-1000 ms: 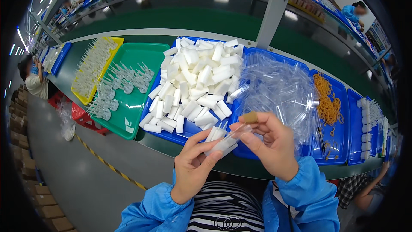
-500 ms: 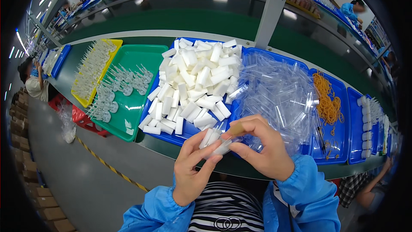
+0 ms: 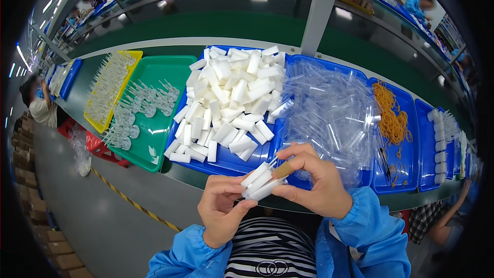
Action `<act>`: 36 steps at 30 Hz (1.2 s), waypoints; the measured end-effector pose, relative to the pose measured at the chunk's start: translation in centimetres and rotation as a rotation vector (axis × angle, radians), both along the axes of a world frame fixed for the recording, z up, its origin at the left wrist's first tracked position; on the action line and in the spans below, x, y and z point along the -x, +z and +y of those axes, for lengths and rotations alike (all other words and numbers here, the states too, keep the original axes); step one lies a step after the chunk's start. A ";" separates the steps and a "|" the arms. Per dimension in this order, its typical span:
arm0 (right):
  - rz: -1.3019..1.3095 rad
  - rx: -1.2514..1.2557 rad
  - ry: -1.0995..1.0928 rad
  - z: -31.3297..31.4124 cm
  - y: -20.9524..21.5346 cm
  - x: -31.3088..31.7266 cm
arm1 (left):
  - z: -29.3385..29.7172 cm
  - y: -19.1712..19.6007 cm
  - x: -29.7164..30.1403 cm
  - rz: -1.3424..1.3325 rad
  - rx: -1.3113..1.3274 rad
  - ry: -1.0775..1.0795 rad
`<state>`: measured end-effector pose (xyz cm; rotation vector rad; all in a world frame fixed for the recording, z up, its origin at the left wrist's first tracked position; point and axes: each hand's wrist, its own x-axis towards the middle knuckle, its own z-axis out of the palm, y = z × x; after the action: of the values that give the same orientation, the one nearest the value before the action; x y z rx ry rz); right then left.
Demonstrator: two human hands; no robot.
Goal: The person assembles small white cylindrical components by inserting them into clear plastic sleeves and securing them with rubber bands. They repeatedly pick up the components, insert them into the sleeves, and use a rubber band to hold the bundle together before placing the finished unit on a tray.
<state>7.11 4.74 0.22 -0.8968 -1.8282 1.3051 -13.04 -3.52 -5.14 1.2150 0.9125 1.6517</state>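
In front of my body I hold a small cluster of white foam-like pieces [image 3: 259,180], with thin pale prongs sticking out at its upper right end. My left hand [image 3: 222,205] is closed round the lower left end, thumb beneath and fingers behind. With thumb and fingers, my right hand [image 3: 316,185] pinches the pronged end; a tan cover wraps one finger. Just beyond lies a heaped pile of loose white foam-like pieces [image 3: 234,90] in a blue tray [image 3: 226,163]. The base of the held cluster is hidden by my left fingers.
Clear plastic sleeves [image 3: 329,113] fill a blue tray at right, beside orange rubber bands [image 3: 391,116] and dark tweezers [image 3: 385,163]. Left stand a green tray [image 3: 154,152] and yellow tray [image 3: 98,125] with pronged parts. White capped pieces [image 3: 440,149] line a far-right tray. A person [image 3: 419,7] works beyond.
The held cluster has turned so that its white pieces show more plainly. My right fingers have shifted along its upper end, and my left fingers have moved slightly left.
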 end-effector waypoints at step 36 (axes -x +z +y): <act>-0.883 -0.935 -0.002 4.8 0.7 -0.5 | 1.6 -0.7 -0.6 -0.102 0.334 -0.098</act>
<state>7.61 9.59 0.94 -0.9569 -2.6852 -0.1364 -12.39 -1.94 -5.88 0.9246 1.0018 1.4036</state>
